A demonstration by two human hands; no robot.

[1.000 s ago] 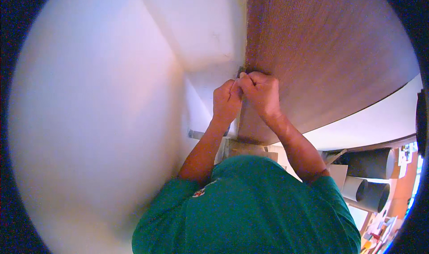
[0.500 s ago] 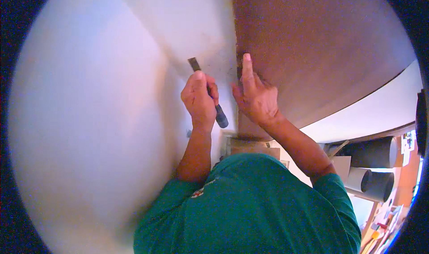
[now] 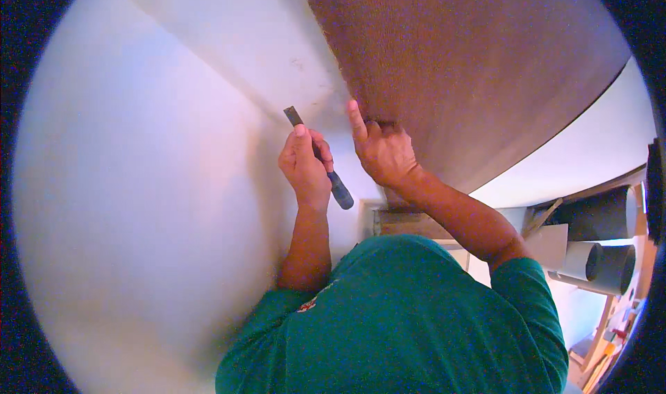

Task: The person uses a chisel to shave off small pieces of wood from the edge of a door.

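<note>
**Chisel held at the carpet edge by a white wall**

A white wall [image 3: 139,207] fills the left of the view, and a brown carpet [image 3: 472,68] covers the surface to its right; grey rolls [image 3: 596,255] lie at the far right, beyond the person's green shirt [image 3: 402,318].

The left hand [image 3: 305,165] has its fingers curled fully closed around a chisel [image 3: 320,158]; the thumb lies along the upper side of the shaft; the flat dark blade sticks out above the fingertips toward the wall, and the blue handle end pokes out below the heel of the hand.

The right hand [image 3: 381,151] is loosely bent, its fingers folded against the carpet's frayed edge; one finger is stretched straight up along that edge, touching it; it grips nothing that can be made out.

The chisel sits just left of the right hand's fingers, apart from them; its blade tip lies near the carpet edge, not touching it.
</note>
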